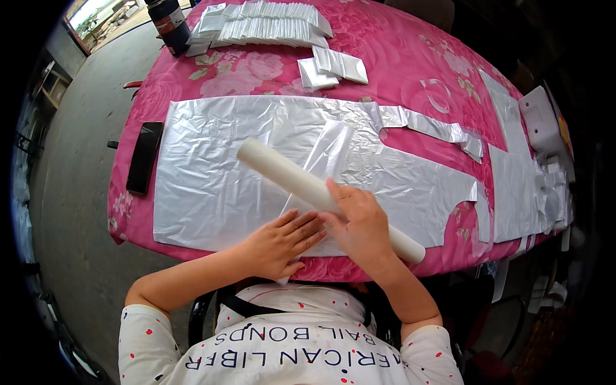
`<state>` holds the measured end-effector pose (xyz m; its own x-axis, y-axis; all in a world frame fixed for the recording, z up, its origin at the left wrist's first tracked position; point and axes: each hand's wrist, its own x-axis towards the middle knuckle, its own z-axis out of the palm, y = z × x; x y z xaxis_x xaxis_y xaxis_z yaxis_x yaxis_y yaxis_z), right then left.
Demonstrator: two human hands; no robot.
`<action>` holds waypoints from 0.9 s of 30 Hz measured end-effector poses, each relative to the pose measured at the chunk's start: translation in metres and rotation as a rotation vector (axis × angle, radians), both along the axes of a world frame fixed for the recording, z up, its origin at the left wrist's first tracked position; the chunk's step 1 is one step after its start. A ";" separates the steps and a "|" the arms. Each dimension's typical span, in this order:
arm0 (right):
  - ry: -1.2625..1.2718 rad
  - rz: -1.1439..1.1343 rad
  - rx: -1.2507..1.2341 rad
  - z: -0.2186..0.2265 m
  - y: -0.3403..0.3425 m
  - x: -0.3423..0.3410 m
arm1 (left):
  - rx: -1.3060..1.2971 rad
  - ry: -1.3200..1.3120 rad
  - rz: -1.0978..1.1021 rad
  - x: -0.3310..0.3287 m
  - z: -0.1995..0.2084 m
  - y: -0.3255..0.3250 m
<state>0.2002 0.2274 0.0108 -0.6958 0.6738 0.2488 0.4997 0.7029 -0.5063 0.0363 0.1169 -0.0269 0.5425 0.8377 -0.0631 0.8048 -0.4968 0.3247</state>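
Observation:
My right hand (360,224) grips a long white tube (279,168), which lies slantwise over the sheets with its far end toward the left. Fingers stretched out, my left hand (279,245) rests flat near the table's front edge, its fingertips close to my right hand. Beneath both is a wide, shiny white plastic sheet (199,167) with strap-like ends and curved cut-outs at its right. A narrow folded plastic piece (330,144) lies on it and runs under the tube toward my left hand.
A pink flowered cloth (256,70) covers the table. Stacked folded plastic packets (273,32) lie at the back beside a dark bottle (169,27); a few more packets (333,67) sit nearer. A black phone (145,158) lies left. More plastic sheets (513,192) and a white box (539,119) stand right.

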 end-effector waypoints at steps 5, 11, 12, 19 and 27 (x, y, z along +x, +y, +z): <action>-0.075 -0.028 0.002 -0.017 -0.006 -0.006 | 0.076 0.016 -0.013 0.002 -0.005 -0.002; -0.160 -0.347 0.123 -0.022 0.044 0.046 | 0.020 -0.111 -0.164 -0.018 -0.004 -0.014; -0.177 -0.434 0.139 -0.024 0.055 0.060 | 0.003 -0.134 -0.163 -0.020 -0.003 -0.016; 0.008 -0.178 0.161 -0.006 0.039 0.050 | 0.023 0.012 -0.046 0.009 -0.006 -0.023; -0.025 0.284 0.130 -0.020 -0.020 -0.015 | 0.174 0.195 0.107 0.060 -0.022 -0.030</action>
<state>0.1857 0.2070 -0.0097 -0.8588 0.4149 0.3006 0.2848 0.8743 -0.3930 0.0963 0.0872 -0.0491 0.4418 0.8971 -0.0084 0.8948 -0.4399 0.0757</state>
